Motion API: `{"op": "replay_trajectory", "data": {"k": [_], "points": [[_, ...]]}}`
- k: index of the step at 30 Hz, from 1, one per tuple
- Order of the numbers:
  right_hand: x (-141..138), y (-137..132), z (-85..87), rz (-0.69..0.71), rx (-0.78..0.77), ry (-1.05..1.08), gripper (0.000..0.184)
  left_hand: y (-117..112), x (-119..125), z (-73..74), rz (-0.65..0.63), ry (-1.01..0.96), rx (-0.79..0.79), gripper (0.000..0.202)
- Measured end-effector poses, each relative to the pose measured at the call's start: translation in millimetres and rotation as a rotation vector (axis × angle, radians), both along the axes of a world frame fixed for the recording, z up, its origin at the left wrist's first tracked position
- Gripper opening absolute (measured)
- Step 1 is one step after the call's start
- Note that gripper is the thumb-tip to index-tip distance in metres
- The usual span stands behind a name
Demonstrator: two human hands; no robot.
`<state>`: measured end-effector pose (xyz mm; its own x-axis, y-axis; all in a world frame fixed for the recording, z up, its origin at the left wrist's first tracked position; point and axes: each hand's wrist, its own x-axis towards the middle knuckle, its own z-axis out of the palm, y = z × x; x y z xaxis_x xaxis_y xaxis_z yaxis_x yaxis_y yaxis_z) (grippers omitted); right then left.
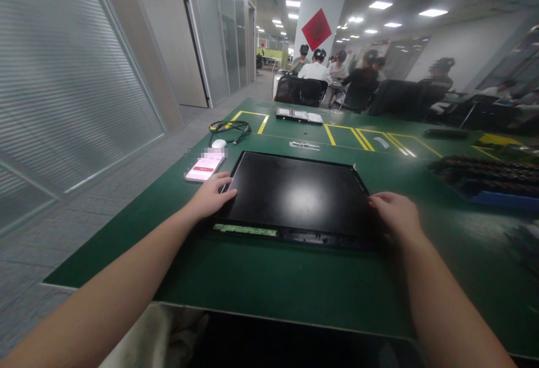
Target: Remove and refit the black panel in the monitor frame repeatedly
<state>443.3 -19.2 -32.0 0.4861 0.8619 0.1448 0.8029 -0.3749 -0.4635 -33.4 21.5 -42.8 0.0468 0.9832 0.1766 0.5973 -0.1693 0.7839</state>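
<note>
A black LCD screen panel [290,188] lies face up on the green table, with a light's reflection on its surface. Along its near edge runs a narrow green circuit board strip [245,230]. My left hand [213,192] grips the panel's left edge, thumb on top and fingers at the side. At the right edge, my right hand [393,210] pinches the panel's border between thumb and fingers. The undersides of both grips are hidden.
A lit phone [205,167], a white mouse [219,144] and a coiled black cable [231,127] lie at the left. Farther back is a dark tray with pale pieces [298,115]. Dark stacked parts [484,174] stand at the right. Several people sit beyond the green table [295,284].
</note>
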Motion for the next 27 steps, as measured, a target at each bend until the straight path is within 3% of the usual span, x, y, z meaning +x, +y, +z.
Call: {"op": "replay_trajectory", "data": {"k": [14, 21, 27], "points": [[-0.8, -1.1, 2.3, -0.008, -0.013, 0.052, 0.03, 5.0, -3.9, -8.1, -0.032, 0.102, 0.023, 0.041], [0.0, 0.2, 1.4, -0.012, 0.004, 0.056, 0.03, 6.9, -4.5, -9.4, -0.051, 0.299, 0.011, 0.054], [1.9, 1.0, 0.7, -0.01, 0.005, 0.081, 0.027, 6.7, -5.4, -9.8, -0.055, 0.348, 0.021, 0.055]]}}
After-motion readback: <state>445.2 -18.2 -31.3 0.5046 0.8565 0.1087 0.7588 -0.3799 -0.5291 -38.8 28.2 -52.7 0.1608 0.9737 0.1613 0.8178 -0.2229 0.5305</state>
